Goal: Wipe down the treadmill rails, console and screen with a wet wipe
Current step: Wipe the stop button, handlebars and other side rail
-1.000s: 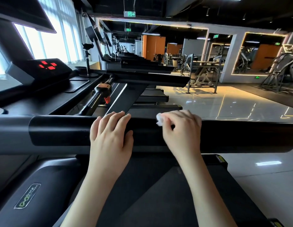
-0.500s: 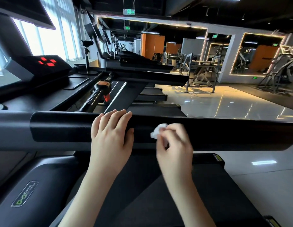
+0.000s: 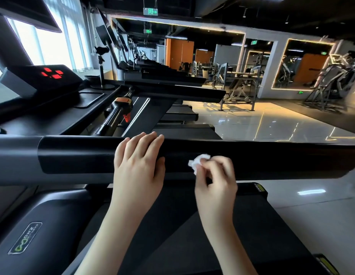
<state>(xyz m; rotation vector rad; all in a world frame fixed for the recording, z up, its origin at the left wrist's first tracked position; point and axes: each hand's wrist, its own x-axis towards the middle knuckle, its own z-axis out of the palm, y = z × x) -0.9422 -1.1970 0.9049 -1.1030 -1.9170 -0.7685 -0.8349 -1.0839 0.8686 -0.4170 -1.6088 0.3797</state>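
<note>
A thick black treadmill rail [image 3: 271,161] runs across the middle of the view. My left hand [image 3: 139,165] lies flat over it, fingers draped across the top. My right hand [image 3: 214,181] pinches a crumpled white wet wipe [image 3: 198,161] against the rail's near face, just right of my left hand. The console [image 3: 43,80] with red lit buttons sits at the upper left; a corner of the dark screen [image 3: 33,14] hangs above it.
The black running belt [image 3: 172,225] lies below the rail, with a grey motor cover [image 3: 43,225] at the lower left. A row of other treadmills [image 3: 162,80] extends behind. Shiny tiled floor [image 3: 271,124] and weight machines [image 3: 242,84] fill the right side.
My right hand has slid with the wipe from the rail's top down onto its near face. My left hand has stayed on the rail.
</note>
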